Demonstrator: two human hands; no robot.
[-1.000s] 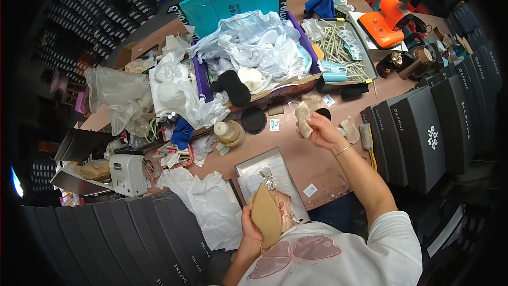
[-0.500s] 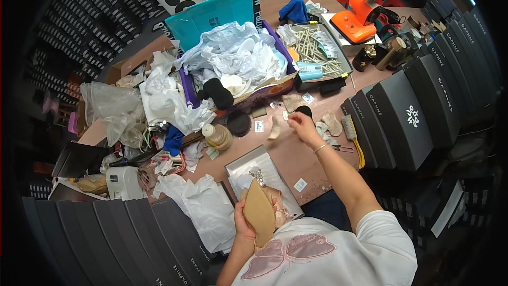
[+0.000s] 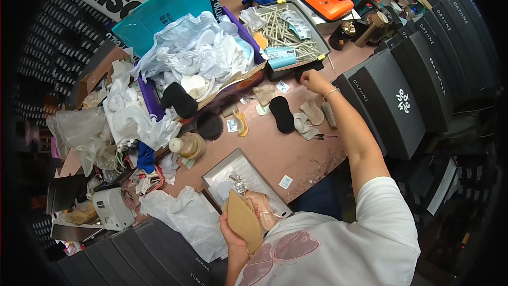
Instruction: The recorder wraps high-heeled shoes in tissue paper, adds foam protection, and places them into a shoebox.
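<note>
My left hand (image 3: 234,235) is closed around a shoe (image 3: 244,221), its tan, pointed sole turned up. Under it lies an open grey shoebox (image 3: 236,158) lined with white paper, holding a pale pink shoe (image 3: 259,202); a silver ornament (image 3: 237,183) shows beside that shoe. My right hand (image 3: 315,82), a bracelet at its wrist, reaches to the front corner of a tray of sticks, by a dark object (image 3: 294,73). Its fingers are curled together, and whatever they hold is hidden. A black oval pad (image 3: 282,115) and beige cloths (image 3: 311,111) lie nearer me.
Crumpled white wrapping fills a purple bin (image 3: 150,100). The grey tray (image 3: 324,47) of sticks stands beyond my right hand. Dark shoeboxes (image 3: 402,98) line the right side, more (image 3: 143,249) the lower left. A capped bottle (image 3: 188,145) and a black round lid (image 3: 210,126) sit mid-table.
My right hand has moved from over the black oval pad, away and rightward to the tray's corner, leaving the pad in full view. The view has shifted; the left hand still holds the shoe.
</note>
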